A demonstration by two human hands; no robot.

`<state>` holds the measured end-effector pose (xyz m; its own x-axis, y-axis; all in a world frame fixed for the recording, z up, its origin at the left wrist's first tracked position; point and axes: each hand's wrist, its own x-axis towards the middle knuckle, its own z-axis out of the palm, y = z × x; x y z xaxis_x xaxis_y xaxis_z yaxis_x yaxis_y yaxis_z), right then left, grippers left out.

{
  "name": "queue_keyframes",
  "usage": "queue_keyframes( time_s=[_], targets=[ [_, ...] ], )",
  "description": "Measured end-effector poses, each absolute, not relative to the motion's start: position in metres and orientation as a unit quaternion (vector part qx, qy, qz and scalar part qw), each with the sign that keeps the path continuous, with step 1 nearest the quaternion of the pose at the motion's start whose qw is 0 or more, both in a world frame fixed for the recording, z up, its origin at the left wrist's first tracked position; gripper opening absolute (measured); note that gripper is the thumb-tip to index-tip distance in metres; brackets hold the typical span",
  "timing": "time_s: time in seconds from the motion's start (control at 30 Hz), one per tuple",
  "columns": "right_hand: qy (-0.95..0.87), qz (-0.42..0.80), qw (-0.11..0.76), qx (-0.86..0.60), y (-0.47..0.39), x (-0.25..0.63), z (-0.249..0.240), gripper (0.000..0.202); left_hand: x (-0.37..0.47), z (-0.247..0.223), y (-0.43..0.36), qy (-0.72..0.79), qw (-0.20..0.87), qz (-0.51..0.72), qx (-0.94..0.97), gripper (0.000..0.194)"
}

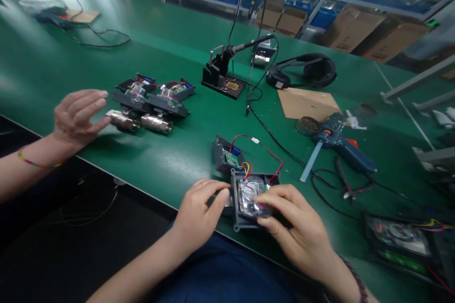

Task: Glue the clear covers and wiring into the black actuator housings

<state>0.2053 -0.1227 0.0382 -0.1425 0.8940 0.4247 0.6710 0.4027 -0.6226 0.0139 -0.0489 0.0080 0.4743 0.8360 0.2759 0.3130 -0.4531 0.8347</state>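
Head view: case (235,203) sat between left hand (201,210) and right hand (296,222). Right pinched its clear cover (249,193); left touched its edge, grip unclear.

Left hand (202,210) and right hand (302,227), both bare, and one dark bracelet (355,278)!
There it is, well back from the right fingers (282,202); left forearm (142,265) bare too, and navy cloth (227,277) down below the fingertips.

No lettering can be read; the white label (279,84) on the black headset (322,70) is too small and blurred.
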Motion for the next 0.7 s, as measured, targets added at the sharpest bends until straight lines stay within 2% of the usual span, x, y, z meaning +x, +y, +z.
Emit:
queue_keyframes(
  time_s=[0.2, 0.3, 0.47, 0.6, 0.7],
  targets=[
    [-0.748, 0.154, 0.385, -0.518, -0.125, 0.205, 0.04, 0.017, 0.039, 0.006, -0.052, 0.362, 0.591, 0.278, 0.665, 0.046],
    [-0.752, 0.173, 0.382, -0.509, -0.13, 0.207, 0.041, 0.018, 0.05, 0.009, -0.054, 0.379, 0.661, 0.233, 0.605, 0.045],
    [-0.579, 0.135, 0.481, -0.644, -0.142, 0.213, 0.028, 0.028, 0.053, 0.01, -0.059, 0.378, 0.696, 0.228, 0.566, 0.042],
    [-0.512, 0.264, 0.448, -0.684, -0.139, 0.205, 0.014, 0.058, 0.051, 0.012, -0.062, 0.362, 0.7, 0.243, 0.565, 0.04],
    [-0.504, 0.293, 0.46, -0.669, -0.131, 0.198, 0.01, 0.058, 0.049, 0.013, -0.063, 0.362, 0.689, 0.246, 0.578, 0.035]
  ],
)
